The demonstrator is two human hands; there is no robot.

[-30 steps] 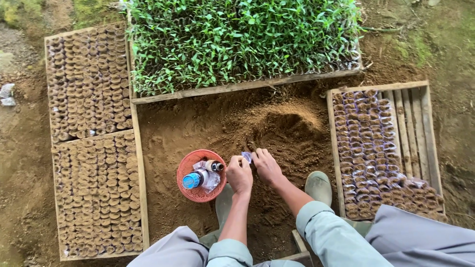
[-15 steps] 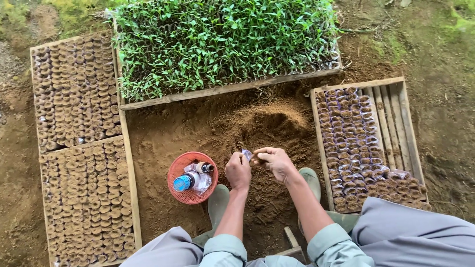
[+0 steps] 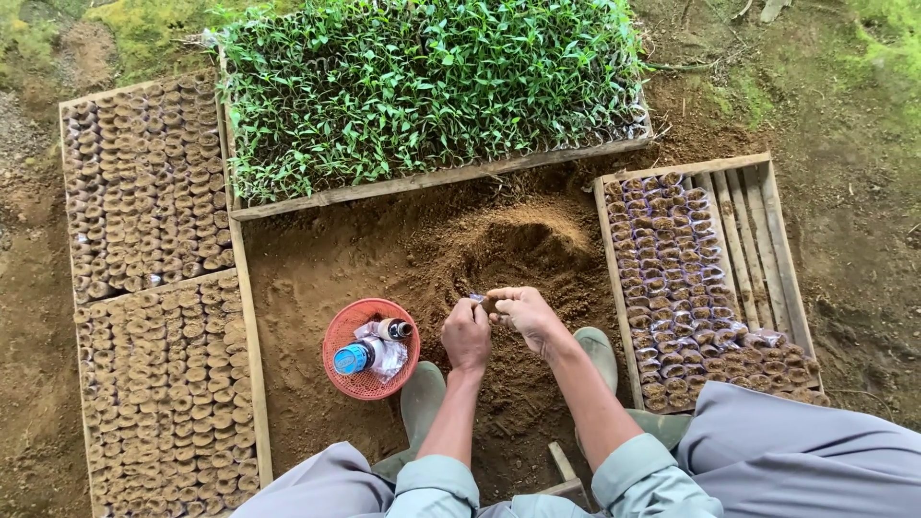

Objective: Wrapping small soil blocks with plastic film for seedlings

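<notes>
Spillage is judged the main risk: the small soil-filled bag (image 3: 480, 301), pinched between both hands above the soil heap (image 3: 518, 245), could tip if grip slackens. Left hand (image 3: 466, 336) fingers are curled narrowly on it; right hand (image 3: 523, 312) fingers are closed over its top.

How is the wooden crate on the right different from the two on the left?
The right crate is only partly filled, bare slats showing along its far side; the left crates are packed edge to edge. The right crate's soil pots look darker and bluish, the left ones tan. All are slatted wood holding small soil-filled pots.
</notes>
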